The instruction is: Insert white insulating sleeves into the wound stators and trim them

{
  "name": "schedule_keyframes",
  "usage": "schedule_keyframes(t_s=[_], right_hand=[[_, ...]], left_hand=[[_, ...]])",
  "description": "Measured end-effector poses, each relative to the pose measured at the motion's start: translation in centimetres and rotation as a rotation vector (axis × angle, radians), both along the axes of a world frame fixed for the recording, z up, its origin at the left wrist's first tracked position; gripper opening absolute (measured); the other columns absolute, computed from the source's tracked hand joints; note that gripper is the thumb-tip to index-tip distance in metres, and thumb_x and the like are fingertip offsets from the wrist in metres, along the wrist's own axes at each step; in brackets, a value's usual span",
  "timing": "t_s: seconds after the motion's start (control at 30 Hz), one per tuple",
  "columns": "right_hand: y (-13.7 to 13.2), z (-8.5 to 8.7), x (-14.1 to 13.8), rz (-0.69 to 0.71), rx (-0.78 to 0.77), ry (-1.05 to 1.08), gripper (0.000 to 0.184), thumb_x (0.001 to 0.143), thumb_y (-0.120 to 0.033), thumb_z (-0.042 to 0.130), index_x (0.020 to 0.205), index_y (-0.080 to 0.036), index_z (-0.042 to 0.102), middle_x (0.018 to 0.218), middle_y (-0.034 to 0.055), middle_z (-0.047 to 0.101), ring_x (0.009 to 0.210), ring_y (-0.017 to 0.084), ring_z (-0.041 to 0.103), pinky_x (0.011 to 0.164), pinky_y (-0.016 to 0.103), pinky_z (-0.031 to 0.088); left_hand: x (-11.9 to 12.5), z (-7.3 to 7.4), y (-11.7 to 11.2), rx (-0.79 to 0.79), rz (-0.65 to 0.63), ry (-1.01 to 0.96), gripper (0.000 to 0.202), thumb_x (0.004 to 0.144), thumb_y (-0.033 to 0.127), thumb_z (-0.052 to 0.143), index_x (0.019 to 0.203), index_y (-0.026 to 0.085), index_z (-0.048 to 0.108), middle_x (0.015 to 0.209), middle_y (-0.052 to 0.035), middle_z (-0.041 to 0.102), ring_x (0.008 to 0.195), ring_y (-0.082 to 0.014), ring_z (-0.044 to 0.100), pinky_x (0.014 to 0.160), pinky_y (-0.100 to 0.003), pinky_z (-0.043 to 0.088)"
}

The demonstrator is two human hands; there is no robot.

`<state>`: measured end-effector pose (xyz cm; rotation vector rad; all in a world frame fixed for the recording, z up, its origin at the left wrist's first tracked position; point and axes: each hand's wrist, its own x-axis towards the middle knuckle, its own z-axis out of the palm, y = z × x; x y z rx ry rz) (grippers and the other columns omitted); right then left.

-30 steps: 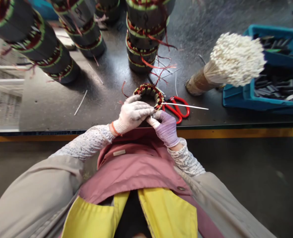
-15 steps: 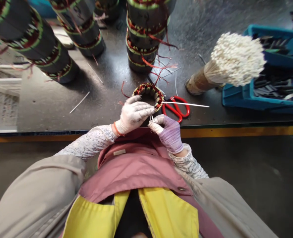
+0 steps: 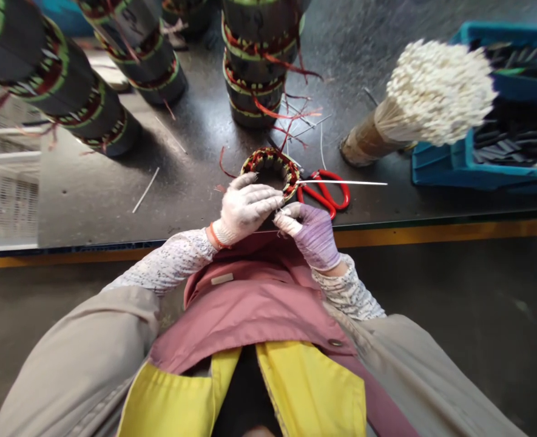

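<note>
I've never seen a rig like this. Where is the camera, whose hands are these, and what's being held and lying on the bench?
There's no machine here. The pictures come from one camera worn on a person's head, looking down at their own hands. The white-gloved left hand rests on a small copper-wound stator ring. The purple-gloved right hand pinches a thin strand at the ring's edge. A long white strip sticks out from the ring. On the dark bench lie red-handled scissors, stacks of wound cores, a wrapped bundle of white-tipped strands, and a blue crate of dark strips.
</note>
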<state>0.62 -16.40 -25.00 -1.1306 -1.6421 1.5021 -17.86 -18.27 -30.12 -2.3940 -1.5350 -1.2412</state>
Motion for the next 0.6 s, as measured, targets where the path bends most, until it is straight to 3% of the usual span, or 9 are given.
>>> schedule_keyframes(t_s=[0.27, 0.47, 0.53, 0.6], right_hand=[[-0.4, -0.1, 0.3, -0.006, 0.106, -0.012, 0.016, 0.075, -0.031, 0.078, 0.069, -0.02, 0.068, 0.075, 0.0014, 0.071, 0.072, 0.015, 0.065, 0.073, 0.031, 0.055], [0.7, -1.2, -0.4, 0.012, 0.059, -0.054, 0.031, 0.076, -0.045, 0.078, 0.068, -0.018, 0.066, 0.069, 0.0014, 0.068, 0.066, 0.015, 0.061, 0.068, 0.03, 0.052], [1.2, -2.0, -0.6, 0.034, 0.135, -0.115, 0.036, 0.08, -0.051, 0.075, 0.07, -0.018, 0.066, 0.067, 0.0018, 0.067, 0.065, 0.015, 0.061, 0.067, 0.03, 0.052], [1.7, -2.7, -0.7, 0.017, 0.338, -0.23, 0.035, 0.087, -0.051, 0.068, 0.076, -0.018, 0.068, 0.074, 0.0043, 0.07, 0.07, 0.017, 0.063, 0.07, 0.031, 0.052]], left_hand=[[0.2, 0.2, 0.2, 0.202, -0.009, -0.064, 0.014, 0.096, 0.024, 0.062, 0.104, 0.026, 0.073, 0.101, 0.0011, 0.081, 0.093, -0.0115, 0.076, 0.105, -0.036, 0.048], [-0.1, 0.0, 0.2, 0.148, -0.005, 0.036, 0.023, 0.101, 0.031, 0.052, 0.102, 0.028, 0.075, 0.103, -0.0003, 0.08, 0.096, -0.013, 0.075, 0.105, -0.039, 0.049], [-0.2, 0.1, 0.2, 0.144, -0.009, 0.059, 0.028, 0.103, 0.033, 0.048, 0.1, 0.028, 0.075, 0.103, -0.0008, 0.08, 0.096, -0.0131, 0.075, 0.105, -0.039, 0.049], [-0.3, 0.2, 0.3, 0.134, -0.017, 0.057, 0.03, 0.103, 0.034, 0.047, 0.099, 0.027, 0.075, 0.103, -0.001, 0.081, 0.095, -0.0129, 0.076, 0.103, -0.038, 0.049]])
